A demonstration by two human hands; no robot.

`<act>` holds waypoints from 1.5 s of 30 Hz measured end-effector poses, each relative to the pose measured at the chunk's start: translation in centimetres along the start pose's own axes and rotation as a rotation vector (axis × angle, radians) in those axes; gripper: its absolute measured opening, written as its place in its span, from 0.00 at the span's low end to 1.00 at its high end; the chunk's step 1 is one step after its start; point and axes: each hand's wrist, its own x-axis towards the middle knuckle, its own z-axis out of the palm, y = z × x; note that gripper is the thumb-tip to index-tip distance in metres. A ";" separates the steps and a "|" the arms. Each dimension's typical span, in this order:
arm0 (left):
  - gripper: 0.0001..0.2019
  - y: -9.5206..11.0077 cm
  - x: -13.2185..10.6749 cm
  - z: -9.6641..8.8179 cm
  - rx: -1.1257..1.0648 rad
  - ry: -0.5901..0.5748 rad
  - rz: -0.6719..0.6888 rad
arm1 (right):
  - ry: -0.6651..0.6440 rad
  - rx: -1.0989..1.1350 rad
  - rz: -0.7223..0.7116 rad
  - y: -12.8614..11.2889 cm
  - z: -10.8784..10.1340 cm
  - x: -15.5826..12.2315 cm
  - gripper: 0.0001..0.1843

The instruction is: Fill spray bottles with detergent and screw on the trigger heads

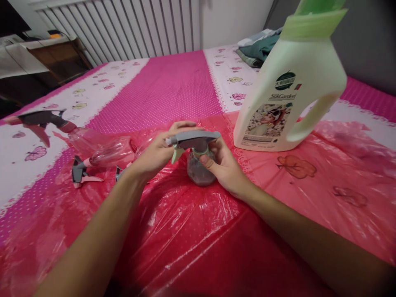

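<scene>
We're likely twisting a spray head (198, 139); right hand (225, 167) grips its bottle (199, 175); left hand (158, 150), grip unclear, probably needs steady turning next.

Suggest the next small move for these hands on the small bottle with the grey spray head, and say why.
Probably turn the collar slightly with the right hand while the left hand steadies the grey spray head: the right hand grips the small bottle near its neck, the left is at the spray head's front, and the collar's tightness cannot be seen.
</scene>
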 end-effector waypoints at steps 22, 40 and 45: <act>0.17 6.7 -0.6 2.0 0.953 0.256 0.414 | -0.043 -0.098 -0.036 -0.4 -0.2 0.0 0.36; 0.13 7.6 -1.3 2.2 0.710 0.130 0.277 | -0.072 -0.012 -0.014 -0.1 -0.4 -0.4 0.40; 0.15 7.4 -1.3 1.7 0.730 0.088 0.314 | -0.048 0.017 0.051 0.4 -0.6 -0.5 0.36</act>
